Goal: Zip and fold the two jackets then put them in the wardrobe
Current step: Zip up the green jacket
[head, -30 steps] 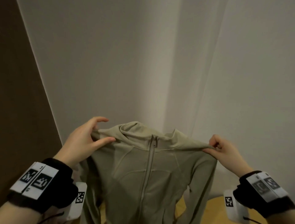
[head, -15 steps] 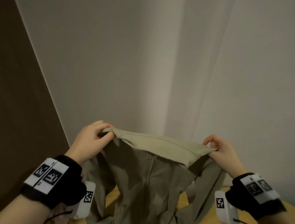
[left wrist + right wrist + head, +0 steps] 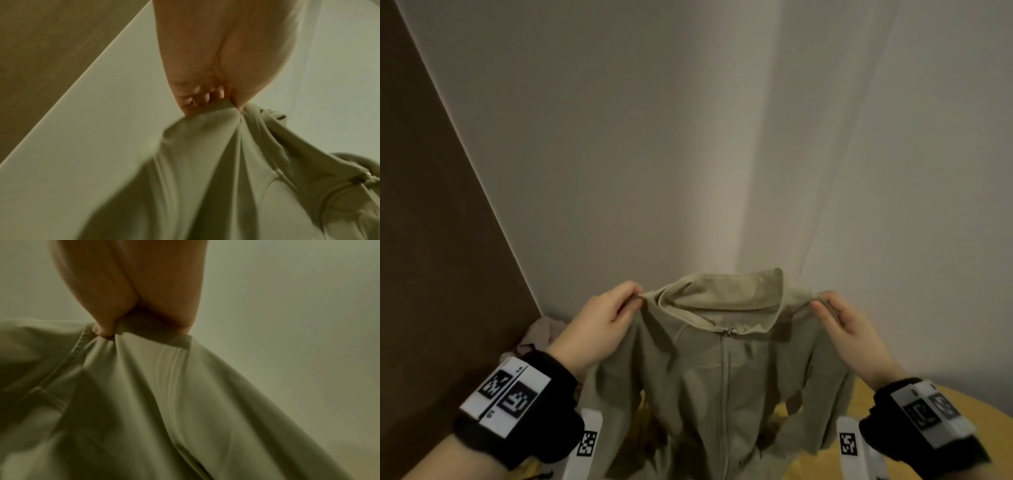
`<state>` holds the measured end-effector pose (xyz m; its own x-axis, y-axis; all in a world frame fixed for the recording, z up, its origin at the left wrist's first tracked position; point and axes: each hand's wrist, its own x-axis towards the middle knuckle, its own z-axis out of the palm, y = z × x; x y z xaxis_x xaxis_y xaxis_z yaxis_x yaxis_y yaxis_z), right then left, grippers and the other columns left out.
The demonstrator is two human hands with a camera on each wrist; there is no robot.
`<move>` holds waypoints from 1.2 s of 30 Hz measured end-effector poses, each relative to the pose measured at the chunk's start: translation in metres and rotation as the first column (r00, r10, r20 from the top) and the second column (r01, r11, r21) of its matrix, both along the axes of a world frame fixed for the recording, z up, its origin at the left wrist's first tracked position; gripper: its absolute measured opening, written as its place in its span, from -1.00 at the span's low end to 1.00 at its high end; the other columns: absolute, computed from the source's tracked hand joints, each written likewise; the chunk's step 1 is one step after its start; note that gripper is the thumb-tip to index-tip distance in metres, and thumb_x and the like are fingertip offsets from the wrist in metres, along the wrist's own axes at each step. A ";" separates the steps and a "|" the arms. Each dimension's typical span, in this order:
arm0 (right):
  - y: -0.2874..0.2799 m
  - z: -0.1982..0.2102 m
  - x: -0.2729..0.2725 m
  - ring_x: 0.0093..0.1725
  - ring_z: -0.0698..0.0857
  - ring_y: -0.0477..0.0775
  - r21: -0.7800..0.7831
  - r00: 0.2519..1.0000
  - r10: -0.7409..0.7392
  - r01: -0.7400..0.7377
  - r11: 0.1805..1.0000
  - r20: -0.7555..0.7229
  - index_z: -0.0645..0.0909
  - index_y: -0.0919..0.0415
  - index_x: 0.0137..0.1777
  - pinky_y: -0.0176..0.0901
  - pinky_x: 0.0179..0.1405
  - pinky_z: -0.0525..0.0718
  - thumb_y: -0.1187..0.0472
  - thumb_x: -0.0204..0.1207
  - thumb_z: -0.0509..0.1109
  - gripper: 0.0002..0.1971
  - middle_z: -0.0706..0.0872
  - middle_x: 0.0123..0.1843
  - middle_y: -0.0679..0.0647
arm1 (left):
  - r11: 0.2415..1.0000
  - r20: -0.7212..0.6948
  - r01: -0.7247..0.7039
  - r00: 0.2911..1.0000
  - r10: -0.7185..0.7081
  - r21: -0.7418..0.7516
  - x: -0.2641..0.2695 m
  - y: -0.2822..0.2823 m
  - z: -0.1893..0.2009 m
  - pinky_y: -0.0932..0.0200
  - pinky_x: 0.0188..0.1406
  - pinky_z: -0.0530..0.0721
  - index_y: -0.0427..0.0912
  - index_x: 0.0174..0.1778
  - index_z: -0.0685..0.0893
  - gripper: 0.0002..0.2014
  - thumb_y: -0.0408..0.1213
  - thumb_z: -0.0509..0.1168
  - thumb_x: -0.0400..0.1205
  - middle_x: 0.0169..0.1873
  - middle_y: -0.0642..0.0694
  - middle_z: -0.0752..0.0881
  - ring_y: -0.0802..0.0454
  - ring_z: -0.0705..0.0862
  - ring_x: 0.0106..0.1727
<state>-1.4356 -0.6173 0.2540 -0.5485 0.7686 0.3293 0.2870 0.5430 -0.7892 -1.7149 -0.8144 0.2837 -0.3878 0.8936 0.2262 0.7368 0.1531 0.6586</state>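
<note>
a: where's the jacket (image 3: 722, 370) right now?

b: up in the air, front toward the camera, hanging over the yellow table (image 3: 945, 404). the left hand (image 3: 599, 329) pinches one shoulder by the collar, thumb against curled fingers (image 3: 202, 97). the right hand (image 3: 852, 329) pinches the other shoulder the same way, fabric bunched under its fingertips (image 3: 103, 331).

a: zipped?

b: the zip (image 3: 725, 394) looks closed up to the collar, so i'd say folding comes next.

a: how will it handle?

b: soft and light, i reckon. it drapes in long folds from each pinch and the sleeves dangle loose. no stiffness, so it won't hold a shape alone. the shoulder seams are the right hold for laying it flat. a thin knit like that could slip from a light pinch.

a: anything else about?

b: a pale bundle of cloth (image 3: 539, 337) at the table's far left edge, by the wall. maybe the other jacket, can't tell.
</note>
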 end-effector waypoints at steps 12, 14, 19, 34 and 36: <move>-0.008 -0.029 -0.004 -0.45 0.45 -0.31 -0.110 0.993 -0.104 0.098 0.989 -0.049 0.40 0.08 -0.27 -0.55 -0.40 0.41 0.29 0.69 0.10 -0.72 0.40 -0.41 -0.03 | 0.991 0.257 0.131 0.958 -0.126 -0.004 0.029 0.013 -0.030 0.14 -0.21 0.51 -0.21 -0.17 0.63 -0.93 -0.30 0.35 0.59 -0.30 -0.03 0.71 0.13 0.62 -0.26; -0.009 -0.031 -0.003 -0.43 0.47 -0.31 -0.118 0.994 -0.095 0.088 0.989 -0.057 0.42 0.10 -0.27 -0.57 -0.37 0.42 0.30 0.69 0.11 -0.73 0.42 -0.40 -0.03 | 0.991 0.260 0.135 0.957 -0.131 -0.001 0.030 0.013 -0.030 0.10 -0.13 0.61 -0.22 -0.18 0.73 -0.82 -0.16 0.42 0.53 -0.24 -0.09 0.78 0.04 0.71 -0.16; -0.011 -0.028 -0.005 -0.36 0.51 -0.22 -0.132 0.996 -0.047 0.037 0.991 -0.075 0.48 0.25 -0.21 -0.49 -0.32 0.45 0.31 0.67 0.14 -0.79 0.54 -0.33 0.11 | 0.997 0.400 0.035 0.915 -0.058 0.065 0.029 0.011 -0.031 0.12 -0.31 0.41 -0.43 -0.45 0.56 -0.53 -0.02 0.32 0.51 -0.50 -0.25 0.55 0.06 0.50 -0.35; -0.018 -0.029 -0.009 -0.14 0.65 -0.36 -0.125 0.993 -0.011 -0.003 0.992 -0.114 0.62 0.06 -0.10 -0.60 -0.12 0.50 0.31 0.63 0.23 -0.81 0.73 -0.16 -0.05 | 0.999 0.345 -0.032 0.938 0.028 0.007 0.027 0.010 -0.046 -0.04 0.04 0.57 -0.29 0.00 0.58 -0.83 -0.36 0.08 0.72 -0.12 -0.22 0.70 -0.06 0.65 -0.03; -0.017 -0.030 -0.007 -0.12 0.65 -0.33 -0.121 0.994 -0.033 0.020 0.992 -0.105 0.61 0.05 -0.11 -0.59 -0.13 0.50 0.30 0.63 0.23 -0.82 0.73 -0.15 -0.06 | 0.999 0.368 -0.026 0.930 0.015 0.026 0.029 0.011 -0.047 0.01 -0.03 0.53 -0.33 -0.07 0.57 -0.81 -0.31 0.10 0.73 -0.16 -0.22 0.68 -0.03 0.63 -0.08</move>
